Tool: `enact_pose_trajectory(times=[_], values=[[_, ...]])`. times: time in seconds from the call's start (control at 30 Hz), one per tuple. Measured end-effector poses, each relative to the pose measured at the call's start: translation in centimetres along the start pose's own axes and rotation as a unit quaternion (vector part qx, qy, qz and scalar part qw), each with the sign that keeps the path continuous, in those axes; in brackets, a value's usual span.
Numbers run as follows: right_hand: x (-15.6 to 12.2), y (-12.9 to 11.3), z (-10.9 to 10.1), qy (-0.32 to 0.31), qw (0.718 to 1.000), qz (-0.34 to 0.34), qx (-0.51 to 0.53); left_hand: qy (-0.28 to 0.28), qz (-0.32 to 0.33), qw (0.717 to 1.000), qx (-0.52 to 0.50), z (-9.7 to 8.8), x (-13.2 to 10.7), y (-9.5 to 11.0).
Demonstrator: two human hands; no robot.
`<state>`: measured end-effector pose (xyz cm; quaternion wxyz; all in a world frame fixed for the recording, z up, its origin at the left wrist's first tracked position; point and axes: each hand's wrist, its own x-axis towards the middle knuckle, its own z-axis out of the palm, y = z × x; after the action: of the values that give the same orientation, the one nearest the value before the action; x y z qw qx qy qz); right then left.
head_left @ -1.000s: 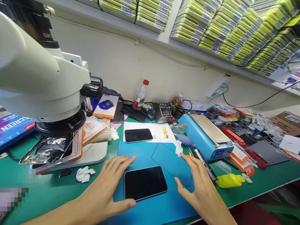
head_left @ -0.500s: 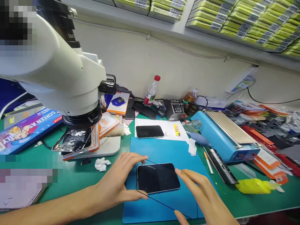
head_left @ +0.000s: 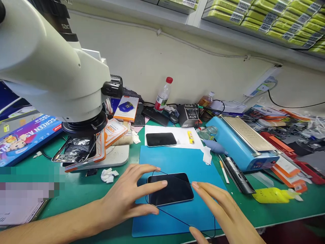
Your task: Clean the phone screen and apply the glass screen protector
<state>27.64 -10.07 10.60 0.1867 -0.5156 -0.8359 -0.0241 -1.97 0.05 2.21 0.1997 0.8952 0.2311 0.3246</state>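
A clear screen protector [head_left: 175,220] with a thin black border is held tilted above a dark-screened phone [head_left: 170,195], which lies flat on a blue mat [head_left: 152,227]. My left hand [head_left: 127,195] grips its left end, the thumb at the near edge and a finger at the far corner. Another left finger stretches out above the phone's screen; whether it touches anything I cannot tell. With thumb and fingertips, my right hand [head_left: 223,206] holds the opposite edges further right. Part of the protector's right side is hidden behind that hand.
A microscope [head_left: 58,71] overhangs the left side. Behind the mat, a second phone [head_left: 160,139] rests on white paper. On the right stand a blue machine [head_left: 233,144] with a metal plate, a black tool [head_left: 238,176] and a yellow bottle [head_left: 271,195]. Crumpled tissue [head_left: 109,175] lies left.
One left finger has lifted from the far corner and stretched right over the phone; another stays at the corner. My right hand has hardly moved. The whole view has shifted slightly.
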Motion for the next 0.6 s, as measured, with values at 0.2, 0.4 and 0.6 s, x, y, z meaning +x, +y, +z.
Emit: enact_pose_trajectory(times=[0.2,0.4,0.6], values=[[0.1,-0.5,-0.5,0.007,1.0,0.005,0.012,0.005,-0.009,1.0,0.004,-0.1,-0.1,0.1],[-0.2,-0.8,-1.1,-0.001,1.0,0.006,0.008,0.001,-0.012,1.0,0.01,0.1,-0.4,0.0],[-0.4,-0.7,-1.3,-0.011,1.0,-0.004,0.008,0.006,-0.005,1.0,0.01,0.2,-0.4,0.2]])
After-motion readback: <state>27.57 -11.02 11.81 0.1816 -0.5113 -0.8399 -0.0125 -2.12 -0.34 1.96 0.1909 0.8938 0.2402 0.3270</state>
